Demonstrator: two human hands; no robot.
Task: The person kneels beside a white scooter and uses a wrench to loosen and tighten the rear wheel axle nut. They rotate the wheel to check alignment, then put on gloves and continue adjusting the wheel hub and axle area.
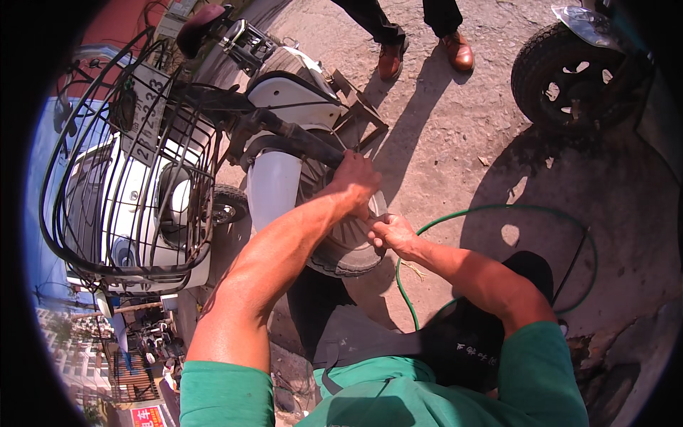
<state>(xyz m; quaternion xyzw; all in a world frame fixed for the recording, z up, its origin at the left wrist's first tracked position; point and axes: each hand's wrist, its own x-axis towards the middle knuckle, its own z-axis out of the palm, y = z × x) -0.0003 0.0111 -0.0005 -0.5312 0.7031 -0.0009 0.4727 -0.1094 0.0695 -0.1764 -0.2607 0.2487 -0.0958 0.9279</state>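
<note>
Front wheel (346, 236), thin-spoked and wrapped in a treaded dark rubber tyre (343, 266), sits directly ahead of my lap in the head view, below the black tubular fork (306, 140) and the glossy white curved mudguard (274, 186) of a white two-wheeler. My left hand (357, 180) reaches across the wheel to the lower end of the fork, fingers bent around that spot; my own knuckles hide whether it grips anything. My right hand (391, 234) is drawn in at the wheel's outer edge, thumb and fingers curled together, right beside the left hand's fingertips. I cannot tell whether something small is pinched there.

To my left, the large black wire basket (153, 272) bulges at the front of the two-wheeler, with a pale rectangular number plate (146, 107) behind its bars. A thin green hose (484, 208) loops over the rough, pale concrete ground (437, 146) on my right and runs back toward my legs. Farther off, a person in dark trousers (370, 23) and brown leather shoes (459, 53) stands facing the work area, and another vehicle's thick black tyre (530, 82) shows at upper right.
</note>
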